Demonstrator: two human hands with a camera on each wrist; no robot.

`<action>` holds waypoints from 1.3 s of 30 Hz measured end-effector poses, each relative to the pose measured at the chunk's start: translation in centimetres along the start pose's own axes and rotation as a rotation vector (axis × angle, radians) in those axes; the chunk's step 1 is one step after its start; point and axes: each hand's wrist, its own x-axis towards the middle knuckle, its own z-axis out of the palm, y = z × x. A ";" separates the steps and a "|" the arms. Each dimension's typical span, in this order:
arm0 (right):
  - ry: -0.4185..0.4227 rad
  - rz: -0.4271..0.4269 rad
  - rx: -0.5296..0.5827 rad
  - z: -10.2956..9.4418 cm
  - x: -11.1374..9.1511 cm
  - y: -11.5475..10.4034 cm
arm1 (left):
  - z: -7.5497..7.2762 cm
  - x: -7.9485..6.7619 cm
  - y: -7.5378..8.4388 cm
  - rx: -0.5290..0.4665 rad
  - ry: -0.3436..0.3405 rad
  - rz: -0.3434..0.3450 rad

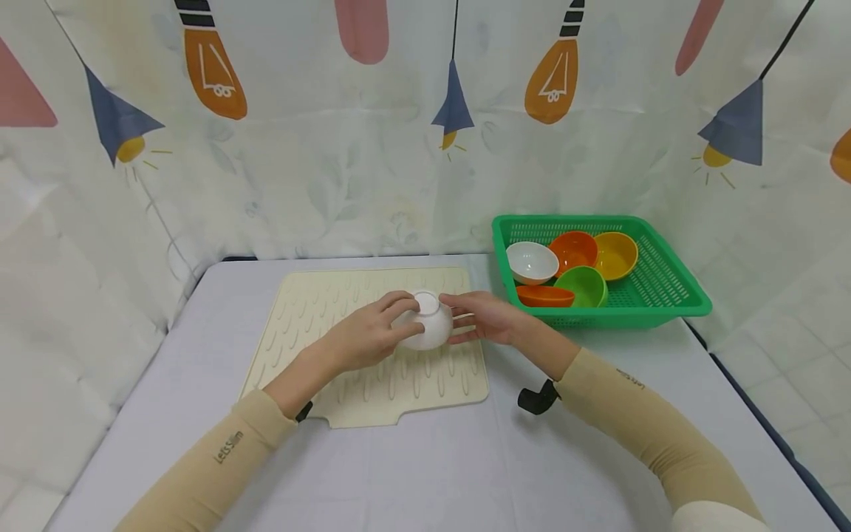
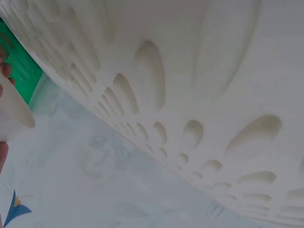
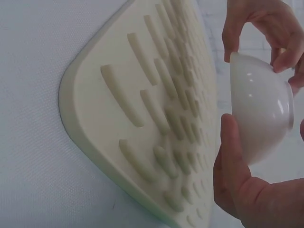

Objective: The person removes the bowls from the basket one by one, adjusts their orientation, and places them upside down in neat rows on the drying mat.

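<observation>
A white bowl [image 1: 428,330] is held bottom up over the cream drying mat [image 1: 312,318], its foot ring facing the head camera. My left hand [image 1: 372,332] grips it from the left, thumb and fingers spread between rim and outer wall. On the other side is my right hand [image 1: 488,318], fingers extended with the tips right at the bowl. In the right wrist view, a fingertip of the right hand [image 3: 256,194] meets the rim while the thumb tip shows apart from the foot. Only a slice of the bowl [image 2: 14,111] appears in the left wrist view.
At the back right stands a green basket [image 1: 665,314] with a white bowl [image 1: 532,260], orange bowls [image 1: 573,250], a yellow bowl [image 1: 615,255] and a green bowl [image 1: 585,287]. A patterned curtain [image 1: 372,185] hangs behind the white-covered table [image 1: 425,473].
</observation>
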 end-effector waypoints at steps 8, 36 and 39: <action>0.077 -0.005 -0.075 0.4 0.2 0.2 | 0.2 0.3 0.3 0.034 0.018 0.028; 0.069 -0.143 -0.229 0.1 -0.9 0.9 | 0.7 0.2 0.4 -0.390 -0.027 -0.393; 0.025 -0.212 -0.321 -0.4 -1.1 1.0 | 0.6 0.1 0.4 -0.376 0.009 -0.395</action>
